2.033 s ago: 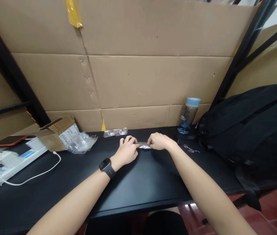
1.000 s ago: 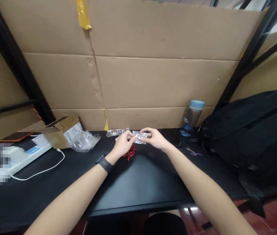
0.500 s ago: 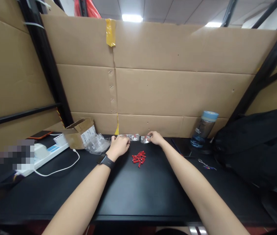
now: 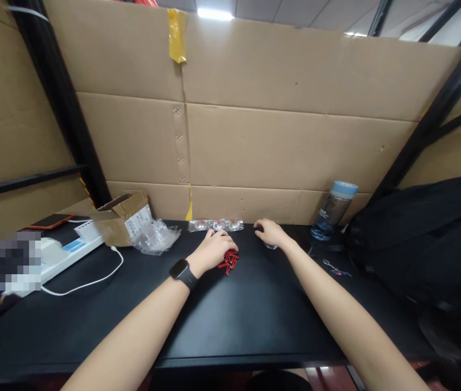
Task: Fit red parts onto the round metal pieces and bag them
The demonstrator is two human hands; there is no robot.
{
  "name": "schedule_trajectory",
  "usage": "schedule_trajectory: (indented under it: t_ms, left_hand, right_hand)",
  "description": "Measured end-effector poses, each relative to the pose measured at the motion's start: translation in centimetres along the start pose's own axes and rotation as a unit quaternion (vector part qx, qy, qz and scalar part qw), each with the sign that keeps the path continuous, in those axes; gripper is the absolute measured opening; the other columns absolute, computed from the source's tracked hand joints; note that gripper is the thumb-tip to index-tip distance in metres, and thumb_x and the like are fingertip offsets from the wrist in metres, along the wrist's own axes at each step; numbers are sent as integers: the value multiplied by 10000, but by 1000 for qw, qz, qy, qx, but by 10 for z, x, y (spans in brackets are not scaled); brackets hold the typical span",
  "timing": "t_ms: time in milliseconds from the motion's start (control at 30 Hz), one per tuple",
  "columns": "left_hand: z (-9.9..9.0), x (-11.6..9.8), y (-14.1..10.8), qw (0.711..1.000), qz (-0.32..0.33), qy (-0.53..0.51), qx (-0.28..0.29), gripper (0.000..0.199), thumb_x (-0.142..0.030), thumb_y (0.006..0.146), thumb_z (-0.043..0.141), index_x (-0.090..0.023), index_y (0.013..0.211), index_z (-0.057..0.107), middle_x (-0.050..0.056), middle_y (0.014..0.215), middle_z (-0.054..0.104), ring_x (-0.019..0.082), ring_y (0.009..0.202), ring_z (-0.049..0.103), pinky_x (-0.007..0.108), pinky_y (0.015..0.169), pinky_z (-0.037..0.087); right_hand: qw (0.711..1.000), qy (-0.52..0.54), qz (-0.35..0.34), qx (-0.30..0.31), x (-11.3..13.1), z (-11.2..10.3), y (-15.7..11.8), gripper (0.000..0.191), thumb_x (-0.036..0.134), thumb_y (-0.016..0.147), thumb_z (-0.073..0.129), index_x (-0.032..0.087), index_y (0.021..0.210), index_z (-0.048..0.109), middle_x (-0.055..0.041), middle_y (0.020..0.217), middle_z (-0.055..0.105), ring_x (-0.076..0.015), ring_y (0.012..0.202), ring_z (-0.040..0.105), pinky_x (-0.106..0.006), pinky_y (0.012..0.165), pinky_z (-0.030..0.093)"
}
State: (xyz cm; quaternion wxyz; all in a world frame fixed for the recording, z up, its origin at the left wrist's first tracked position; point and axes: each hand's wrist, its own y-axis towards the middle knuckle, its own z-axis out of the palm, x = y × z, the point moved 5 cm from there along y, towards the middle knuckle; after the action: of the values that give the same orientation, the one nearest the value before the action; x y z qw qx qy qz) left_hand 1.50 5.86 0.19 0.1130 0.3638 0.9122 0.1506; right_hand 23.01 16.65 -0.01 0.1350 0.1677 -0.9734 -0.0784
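On the black table lies a small heap of red corded straps (image 4: 227, 264), with my left hand (image 4: 210, 252) over its upper left part. That hand's fingers are stretched forward and loosely apart, partly covering the heap; a dark watch is on the wrist. Behind it, three shiny clear packets (image 4: 218, 224) with red bits inside lie in a row along the cardboard wall. My right hand (image 4: 273, 233) is right of the row, its fingers curled downward. A shiny edge of a clear packet (image 4: 271, 247) shows under its palm; the rest is hidden.
A cardboard box (image 4: 120, 220) and a crumpled clear plastic bag (image 4: 155, 237) stand at left, beside a white power strip (image 4: 71, 252) with a cable. At right are a blue-lidded water bottle (image 4: 333, 210), a small corded trinket (image 4: 338, 270) and a black backpack (image 4: 421, 244).
My right hand has moved right, away from the row, with a clear packet under it. My left hand has left the packets and come toward me, onto the red straps.
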Motion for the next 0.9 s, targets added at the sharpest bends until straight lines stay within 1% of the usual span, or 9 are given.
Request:
schedule_trajectory:
  t_ms: [133,200,267,367,433,500,600,767,900]
  left_hand:
    - [9,18,-2,999,-23,25,19,484,4,847,509,-313,1138,732,35,1164,724,257,1154,526,418,916,303]
    - [13,29,-2,998,-41,43,19,477,-2,847,511,-305,1137,741,51,1165,722,269,1162,522,428,934,295]
    - [15,40,-3,997,-54,58,15,431,-28,868,515,-293,1110,754,66,1148,724,272,1160,527,438,953,286]
    - [12,50,-4,994,-73,77,8,311,-100,894,556,-275,1036,770,78,1072,734,276,1141,543,446,965,279]
    - [8,54,-4,992,-96,84,6,215,-156,891,600,-262,955,776,80,1002,735,276,1113,555,446,965,279]
    - [5,55,-5,990,-117,83,0,155,-195,890,622,-245,863,766,78,942,730,272,1083,563,442,964,280]
    - [1,51,-5,989,-123,73,-21,139,-213,896,619,-222,803,721,69,940,723,269,1075,564,432,961,283]
    - [-3,45,-2,986,-154,-3,-65,102,-236,931,577,-229,891,670,36,988,734,236,1019,613,405,954,311]
    - [-11,35,3,977,-171,-71,-104,58,-286,905,651,-253,924,696,8,969,756,228,1024,643,396,975,335]
  right_hand:
    - [996,56,-47,47,-22,-12,-33,379,328,844,694,226,1209,687,-82,1240,699,-242,1103,665,-341,975,487]
    - [992,88,-66,64,-27,-14,-42,477,299,792,745,197,1253,670,-90,1223,711,-234,1072,681,-318,955,502]
    - [992,80,-69,65,-29,-15,-46,542,244,742,779,184,1268,664,-97,1228,711,-242,1085,678,-315,964,498]
    - [994,46,-73,64,-27,-14,-48,501,169,728,760,184,1224,690,-99,1212,718,-247,1083,679,-314,962,491]
    - [994,40,-82,65,-25,-14,-48,435,144,742,733,195,1173,711,-82,1147,739,-230,1021,694,-299,917,500]
    - [993,44,-89,63,-24,-15,-49,388,139,745,729,204,1127,726,-65,1088,753,-217,960,702,-288,874,506]
    - [993,54,-87,57,-26,-18,-50,368,141,736,749,219,1096,738,-50,1061,760,-220,948,704,-290,870,506]
    - [993,86,-56,52,-37,-24,-51,419,127,725,771,230,1129,732,-50,1101,756,-236,995,697,-302,894,511]
    - [988,135,-76,-6,-28,-35,-52,445,161,739,779,220,1174,706,-60,1115,747,-221,939,701,-311,862,532]
